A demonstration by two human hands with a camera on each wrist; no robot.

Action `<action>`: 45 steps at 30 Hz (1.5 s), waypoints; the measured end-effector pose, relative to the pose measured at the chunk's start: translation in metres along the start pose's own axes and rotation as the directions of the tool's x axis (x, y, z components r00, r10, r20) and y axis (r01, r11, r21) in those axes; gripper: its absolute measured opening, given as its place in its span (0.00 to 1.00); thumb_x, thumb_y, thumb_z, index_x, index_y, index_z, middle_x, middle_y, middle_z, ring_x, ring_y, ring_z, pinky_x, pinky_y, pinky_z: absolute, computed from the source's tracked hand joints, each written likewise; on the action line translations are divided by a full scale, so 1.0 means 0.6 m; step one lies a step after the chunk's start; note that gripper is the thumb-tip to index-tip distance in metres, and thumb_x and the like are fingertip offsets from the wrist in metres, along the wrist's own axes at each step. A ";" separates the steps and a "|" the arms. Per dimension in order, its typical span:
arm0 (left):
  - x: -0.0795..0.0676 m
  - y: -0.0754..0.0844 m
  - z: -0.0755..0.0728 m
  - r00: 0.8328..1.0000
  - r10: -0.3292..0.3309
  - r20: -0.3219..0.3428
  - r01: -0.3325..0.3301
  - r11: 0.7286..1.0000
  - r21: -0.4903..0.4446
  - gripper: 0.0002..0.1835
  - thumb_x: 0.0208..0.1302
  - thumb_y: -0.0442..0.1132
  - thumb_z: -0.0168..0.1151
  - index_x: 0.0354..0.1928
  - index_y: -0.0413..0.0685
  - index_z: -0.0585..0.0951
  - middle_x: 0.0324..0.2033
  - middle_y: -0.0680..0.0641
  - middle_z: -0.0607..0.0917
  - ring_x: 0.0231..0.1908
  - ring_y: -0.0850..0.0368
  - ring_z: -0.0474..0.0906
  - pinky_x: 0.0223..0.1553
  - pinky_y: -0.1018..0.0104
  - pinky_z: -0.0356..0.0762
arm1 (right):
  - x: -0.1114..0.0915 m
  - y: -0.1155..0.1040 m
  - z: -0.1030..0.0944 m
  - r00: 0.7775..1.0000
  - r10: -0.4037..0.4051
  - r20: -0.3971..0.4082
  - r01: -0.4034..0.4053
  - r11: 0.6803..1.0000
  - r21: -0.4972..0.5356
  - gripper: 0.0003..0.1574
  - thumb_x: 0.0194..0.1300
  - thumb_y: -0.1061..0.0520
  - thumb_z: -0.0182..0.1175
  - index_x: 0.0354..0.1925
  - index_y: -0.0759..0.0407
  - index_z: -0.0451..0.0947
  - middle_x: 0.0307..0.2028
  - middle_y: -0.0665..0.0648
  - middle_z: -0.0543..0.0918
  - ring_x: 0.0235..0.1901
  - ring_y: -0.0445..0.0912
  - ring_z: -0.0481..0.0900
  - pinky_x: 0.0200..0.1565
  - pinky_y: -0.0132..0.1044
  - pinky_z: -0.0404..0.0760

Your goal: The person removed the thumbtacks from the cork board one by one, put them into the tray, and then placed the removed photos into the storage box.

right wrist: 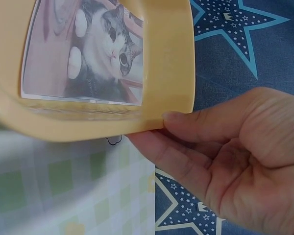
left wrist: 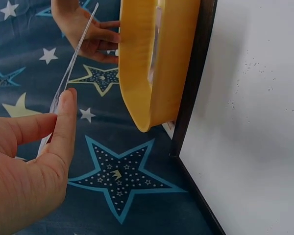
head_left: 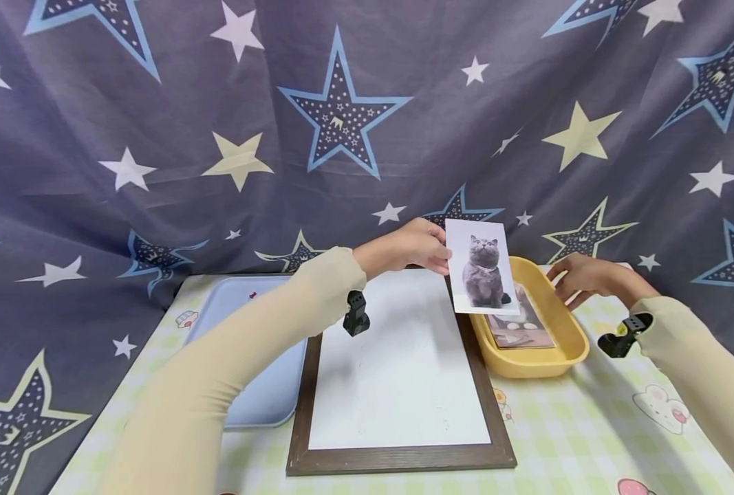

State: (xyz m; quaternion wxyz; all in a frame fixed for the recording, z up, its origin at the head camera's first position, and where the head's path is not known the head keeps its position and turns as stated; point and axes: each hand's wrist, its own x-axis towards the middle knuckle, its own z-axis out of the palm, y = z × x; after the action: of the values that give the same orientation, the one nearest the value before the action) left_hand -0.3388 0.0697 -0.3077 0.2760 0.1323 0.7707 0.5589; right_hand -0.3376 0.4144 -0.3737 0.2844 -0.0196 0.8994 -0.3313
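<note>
My left hand (head_left: 411, 246) pinches the left edge of a photo card (head_left: 483, 268) showing a grey cat, held upright above the left side of a yellow tray (head_left: 567, 326). In the left wrist view the card appears nearly edge-on between thumb and fingers. At the tray's far right, my right hand (right wrist: 235, 147) pinches the rim, thumb on top and fingers beneath. Inside the tray lies another photo (right wrist: 103, 54), of a grey-and-white cat, partly hidden by the held card in the head view.
A brown-framed whiteboard (head_left: 397, 371) lies in the middle of the table, left of the tray. Partly behind my left arm is a light blue tray (head_left: 267, 392). A checked cloth (head_left: 565, 440) covers the table, and a star-patterned curtain (head_left: 367, 206) hangs behind.
</note>
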 end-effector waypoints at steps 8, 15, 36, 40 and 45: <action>0.012 0.005 0.007 1.000 0.004 -0.002 -0.004 1.000 -0.028 0.06 0.71 0.23 0.55 0.37 0.36 0.69 0.33 0.43 0.77 0.31 0.53 0.80 0.45 0.65 0.88 | -0.001 0.001 -0.001 1.000 -0.008 0.004 0.008 1.000 0.002 0.37 0.69 0.69 0.56 0.68 0.84 0.54 0.55 0.75 0.75 0.44 0.48 0.85 0.49 0.48 0.89; 0.025 0.005 0.009 1.000 0.011 0.000 -0.011 1.000 -0.022 0.05 0.72 0.25 0.56 0.38 0.37 0.70 0.32 0.43 0.78 0.30 0.54 0.81 0.44 0.64 0.89 | 0.000 0.001 -0.001 1.000 0.000 -0.005 0.000 1.000 -0.003 0.37 0.69 0.69 0.57 0.69 0.84 0.54 0.55 0.75 0.76 0.44 0.49 0.85 0.48 0.48 0.89; 0.062 -0.003 0.030 1.000 0.010 0.014 -0.009 0.998 -0.066 0.10 0.70 0.24 0.57 0.30 0.38 0.70 0.28 0.44 0.78 0.25 0.57 0.81 0.40 0.68 0.88 | 0.003 0.007 -0.001 1.000 -0.020 -0.012 0.020 1.000 -0.003 0.37 0.69 0.69 0.55 0.69 0.84 0.53 0.57 0.78 0.75 0.47 0.50 0.84 0.49 0.48 0.89; 0.065 -0.009 0.035 1.000 0.003 0.012 -0.002 0.997 -0.081 0.10 0.70 0.24 0.57 0.29 0.38 0.72 0.28 0.44 0.78 0.26 0.57 0.81 0.40 0.68 0.88 | 0.000 0.004 0.000 1.000 -0.025 -0.010 0.025 1.000 0.003 0.37 0.70 0.69 0.55 0.69 0.84 0.53 0.56 0.78 0.76 0.47 0.50 0.85 0.49 0.48 0.89; 0.071 -0.017 0.042 1.000 -0.008 0.006 0.009 0.993 -0.118 0.10 0.69 0.23 0.57 0.28 0.37 0.74 0.26 0.44 0.78 0.25 0.56 0.80 0.38 0.69 0.88 | -0.002 0.002 0.000 1.000 -0.023 -0.016 0.023 1.000 0.013 0.36 0.70 0.69 0.56 0.69 0.84 0.54 0.55 0.76 0.76 0.46 0.49 0.85 0.48 0.48 0.89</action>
State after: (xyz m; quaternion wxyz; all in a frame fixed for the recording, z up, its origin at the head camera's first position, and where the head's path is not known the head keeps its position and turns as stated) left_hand -0.3579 0.1079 -0.3349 0.2878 0.1141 0.7360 0.6021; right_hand -0.3363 0.4156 -0.3741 0.2735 -0.0254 0.8992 -0.3406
